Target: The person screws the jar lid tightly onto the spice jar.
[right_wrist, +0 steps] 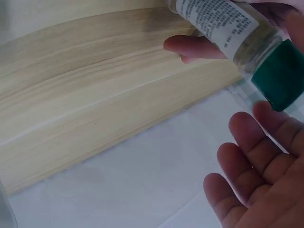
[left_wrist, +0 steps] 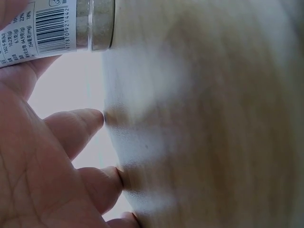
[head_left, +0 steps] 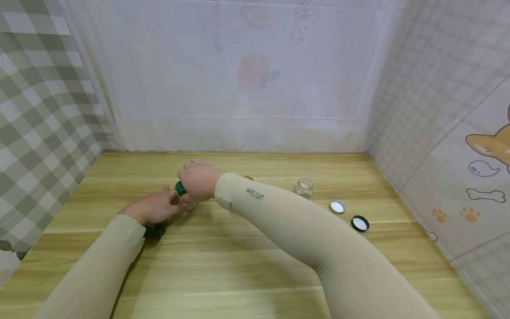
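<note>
A clear spice bottle [right_wrist: 244, 45] with a white printed label, pale contents and a green cap [head_left: 180, 188] is between my hands on the left of the table. My left hand [head_left: 156, 207] holds its body between thumb and forefinger. The other left fingers are spread, their tips at the tabletop in the left wrist view, where the barcode label [left_wrist: 50, 28] shows. From above, my right hand [head_left: 201, 180] pinches the green cap between thumb and forefinger; its remaining fingers stand apart from the bottle in the right wrist view. The bottle's base meets the wooden surface.
Right of centre stands an uncapped clear glass jar [head_left: 303, 188]. Nearby lie a silver-rimmed lid [head_left: 337, 206] and a black-rimmed lid [head_left: 360, 223], white insides up. A small brownish thing [head_left: 249, 177] is mostly hidden behind the right sleeve. Cloth walls border the wooden table [head_left: 223, 274].
</note>
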The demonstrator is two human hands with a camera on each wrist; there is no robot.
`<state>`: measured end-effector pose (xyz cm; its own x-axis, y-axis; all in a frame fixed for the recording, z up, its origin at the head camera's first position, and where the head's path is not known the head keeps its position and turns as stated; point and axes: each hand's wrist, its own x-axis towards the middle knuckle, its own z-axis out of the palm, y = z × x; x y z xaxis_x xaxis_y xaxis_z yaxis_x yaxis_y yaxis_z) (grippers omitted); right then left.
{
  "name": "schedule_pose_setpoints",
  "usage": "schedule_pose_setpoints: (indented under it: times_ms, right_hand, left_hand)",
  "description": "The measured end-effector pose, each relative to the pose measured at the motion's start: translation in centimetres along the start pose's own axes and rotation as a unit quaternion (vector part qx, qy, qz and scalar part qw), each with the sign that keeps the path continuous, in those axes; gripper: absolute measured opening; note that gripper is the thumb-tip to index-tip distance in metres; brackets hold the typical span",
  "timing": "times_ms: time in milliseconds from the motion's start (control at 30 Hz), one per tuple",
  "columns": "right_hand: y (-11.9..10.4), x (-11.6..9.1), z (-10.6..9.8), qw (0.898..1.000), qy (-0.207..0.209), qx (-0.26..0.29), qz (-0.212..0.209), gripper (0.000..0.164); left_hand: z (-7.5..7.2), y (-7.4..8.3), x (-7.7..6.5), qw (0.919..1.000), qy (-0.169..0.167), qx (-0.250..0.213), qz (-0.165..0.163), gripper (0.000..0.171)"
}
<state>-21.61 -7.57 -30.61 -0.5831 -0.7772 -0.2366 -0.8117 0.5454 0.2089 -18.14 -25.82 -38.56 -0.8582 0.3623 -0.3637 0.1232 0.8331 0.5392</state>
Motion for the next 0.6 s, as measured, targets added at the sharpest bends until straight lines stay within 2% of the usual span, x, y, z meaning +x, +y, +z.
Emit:
schedule_pose_setpoints:
  times_ms: [100,333,600]
  right_hand:
    - [0.02,-0.10,-0.02,1.000,0.009,0.015,0.003,0.057]
    - [-0.01,-0.22,-0.12,1.000,0.006,0.006,-0.010,0.040]
    - [-0.09,0.09,-0.13,1.000,-0.012,0.008,-0.002,0.041]
  left_hand:
    - [0.04,-0.03,-0.01,1.0000,0.003,-0.001,0.000,0.063]
    - [0.10,-0.22,0.16,0.9999,0.004,-0.006,0.011,0.061]
    - [0.11,-0.19,0.04,0.9999,0.000,-0.013,0.005,0.069]
